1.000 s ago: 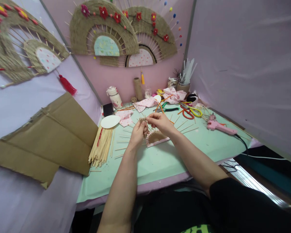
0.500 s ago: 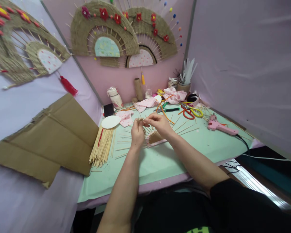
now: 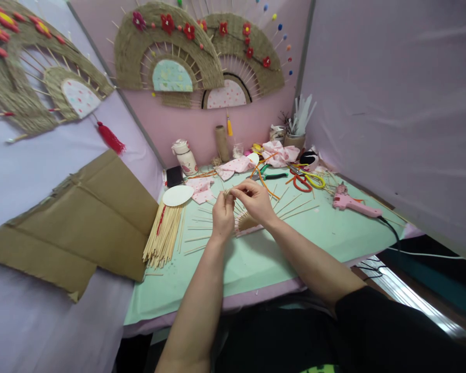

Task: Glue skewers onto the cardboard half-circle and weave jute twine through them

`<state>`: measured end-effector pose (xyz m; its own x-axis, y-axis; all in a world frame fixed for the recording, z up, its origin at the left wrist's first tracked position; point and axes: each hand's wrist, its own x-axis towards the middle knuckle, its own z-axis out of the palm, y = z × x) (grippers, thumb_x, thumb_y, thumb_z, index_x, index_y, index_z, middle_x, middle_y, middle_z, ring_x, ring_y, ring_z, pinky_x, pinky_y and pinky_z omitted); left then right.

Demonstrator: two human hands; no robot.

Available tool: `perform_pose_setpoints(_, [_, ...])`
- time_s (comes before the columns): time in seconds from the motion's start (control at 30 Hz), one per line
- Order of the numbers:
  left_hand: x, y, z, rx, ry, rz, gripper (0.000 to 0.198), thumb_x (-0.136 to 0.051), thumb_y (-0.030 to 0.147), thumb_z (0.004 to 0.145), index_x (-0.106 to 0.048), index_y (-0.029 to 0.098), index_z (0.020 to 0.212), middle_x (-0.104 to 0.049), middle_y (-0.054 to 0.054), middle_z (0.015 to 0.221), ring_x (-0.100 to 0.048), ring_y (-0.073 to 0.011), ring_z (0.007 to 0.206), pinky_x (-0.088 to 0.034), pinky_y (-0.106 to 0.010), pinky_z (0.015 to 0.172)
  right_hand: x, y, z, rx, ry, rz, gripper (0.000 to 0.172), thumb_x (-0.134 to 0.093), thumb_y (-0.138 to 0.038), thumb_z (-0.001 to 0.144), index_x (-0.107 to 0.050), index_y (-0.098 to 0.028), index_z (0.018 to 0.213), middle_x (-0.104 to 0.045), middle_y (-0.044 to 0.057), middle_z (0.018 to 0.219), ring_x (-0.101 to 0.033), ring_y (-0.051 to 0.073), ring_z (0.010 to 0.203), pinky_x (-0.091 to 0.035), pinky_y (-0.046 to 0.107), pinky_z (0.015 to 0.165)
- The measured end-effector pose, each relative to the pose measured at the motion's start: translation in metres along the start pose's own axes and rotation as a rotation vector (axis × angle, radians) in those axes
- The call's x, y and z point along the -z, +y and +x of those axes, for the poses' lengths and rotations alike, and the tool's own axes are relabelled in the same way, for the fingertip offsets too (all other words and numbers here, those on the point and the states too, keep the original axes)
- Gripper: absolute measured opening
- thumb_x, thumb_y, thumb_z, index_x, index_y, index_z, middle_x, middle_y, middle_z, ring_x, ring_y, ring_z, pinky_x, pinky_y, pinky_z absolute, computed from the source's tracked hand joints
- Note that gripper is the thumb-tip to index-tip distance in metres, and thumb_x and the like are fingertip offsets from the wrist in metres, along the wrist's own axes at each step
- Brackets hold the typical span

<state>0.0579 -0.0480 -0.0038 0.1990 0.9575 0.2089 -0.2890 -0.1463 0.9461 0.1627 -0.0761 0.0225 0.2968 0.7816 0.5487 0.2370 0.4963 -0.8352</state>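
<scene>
My left hand [image 3: 222, 216] is closed around a small tan bundle of twine [image 3: 227, 192], raised above the table. At that same bundle, the thumb and fingers of my right hand [image 3: 254, 199] are pinched together. Below both hands lies a half-round fan frame of thin sticks [image 3: 299, 210] spreading outward, with a brown cardboard half-circle [image 3: 247, 223] at its middle, edged in pink. My hands and forearms hide part of this frame.
Left are a stick bundle [image 3: 163, 235], a white oval disc [image 3: 177, 196] and leaning cardboard [image 3: 77, 223]. Pliers [image 3: 275, 176], scissors [image 3: 303, 181] and pink cloth [image 3: 280, 154] lie behind. A pink glue gun [image 3: 355, 204] with a cord rests right. Finished fans [image 3: 166, 46] hang on the wall.
My left hand has shifted slightly right and its fingers have closed up more around the twine. My right hand stays pinched at the bundle, almost in the same place.
</scene>
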Motion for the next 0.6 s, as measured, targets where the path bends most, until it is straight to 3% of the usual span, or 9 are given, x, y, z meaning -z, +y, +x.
perform_pose_setpoints(0.1, [0.000, 0.002, 0.001, -0.133, 0.040, -0.046, 0.026, -0.064, 0.041, 0.084, -0.052, 0.019, 0.077, -0.039, 0.005, 0.060, -0.034, -0.0068, 0.051, -0.029, -0.019, 0.047, 0.000, 0.003, 0.001, -0.005, -0.039, 0.053, 0.019, -0.064, -0.037, 0.080, -0.067, -0.020, 0.073, -0.059, 0.001, 0.074, -0.051, 0.014, 0.070, -0.040, 0.028, 0.066])
perform_pose_setpoints(0.27, [0.010, 0.022, 0.009, -0.233, 0.200, -0.367, 0.035, -0.061, 0.048, 0.085, -0.043, 0.020, 0.073, -0.024, 0.008, 0.055, -0.020, -0.0048, 0.043, -0.019, -0.017, 0.041, 0.003, 0.016, 0.005, -0.157, -0.071, 0.157, 0.028, -0.061, -0.046, 0.080, -0.068, -0.019, 0.086, -0.058, 0.000, 0.073, -0.048, 0.011, 0.064, -0.038, 0.025, 0.059])
perform_pose_setpoints(0.47, [0.027, 0.035, 0.016, -0.263, 0.345, -0.527, 0.037, -0.061, 0.046, 0.086, -0.039, 0.019, 0.073, -0.023, 0.009, 0.054, -0.021, -0.0044, 0.042, -0.016, -0.017, 0.039, 0.004, 0.016, 0.005, -0.244, -0.124, 0.148, 0.029, -0.062, -0.046, 0.078, -0.065, -0.018, 0.076, -0.057, -0.001, 0.067, -0.046, 0.009, 0.058, -0.037, 0.023, 0.055])
perform_pose_setpoints(0.6, [0.034, 0.031, 0.020, -0.273, 0.420, -0.542, 0.034, -0.060, 0.044, 0.087, -0.040, 0.019, 0.075, -0.026, 0.009, 0.054, -0.023, -0.0038, 0.041, -0.014, -0.017, 0.039, 0.016, 0.018, 0.006, -0.247, -0.240, 0.043, 0.027, -0.060, -0.044, 0.080, -0.066, -0.017, 0.084, -0.061, 0.000, 0.070, -0.052, 0.011, 0.060, -0.041, 0.023, 0.058])
